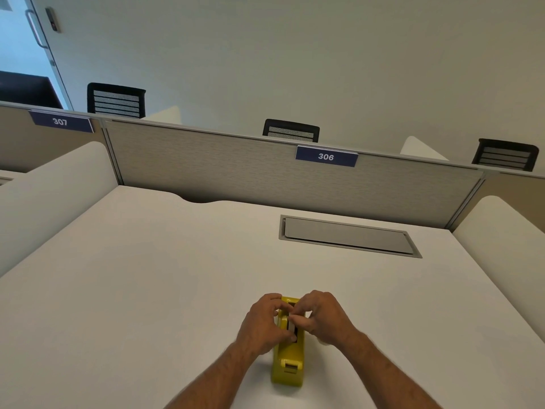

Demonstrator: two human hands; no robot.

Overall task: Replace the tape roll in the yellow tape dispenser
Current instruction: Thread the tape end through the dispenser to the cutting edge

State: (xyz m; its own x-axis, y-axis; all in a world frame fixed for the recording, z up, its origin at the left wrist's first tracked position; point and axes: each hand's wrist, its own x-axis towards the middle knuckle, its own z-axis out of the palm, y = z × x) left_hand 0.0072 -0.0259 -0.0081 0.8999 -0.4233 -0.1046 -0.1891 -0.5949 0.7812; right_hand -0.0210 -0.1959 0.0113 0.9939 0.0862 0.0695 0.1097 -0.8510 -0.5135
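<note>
yellow dispenser [287, 361] sits upright on the white tabletop [147, 276], near the front edge, cutter end toward the person, roll end away. both hands are on its far half, over the roll slot. left hand [262, 323] wraps the dispenser's left side, fingers curled in over the top, thumb down by the slot; it looks like it braces the body. right hand [321, 317] comes in from the right, fingertips pinched together at the slot on something pale and narrow, probably the roll or its core, too covered to tell which. neither hand is spread open; both are curled close, left clamped on the dispenser, right pinching at the slot. step in hand, as a guess: working the roll at the slot, either lifting the old one out or seating a new one, can't tell which from here. no spare roll visible on the tabletop. next move likely calls for a straight up or down pull at the core while the left hand keeps the base from tipping. risk: base slides on the smooth top. outward: grey cable hatch [348, 236] set in the tabletop well beyond, right of centre; grey partition [236, 172] behind with a 306 label [326, 156]; chair backs past it.
</note>
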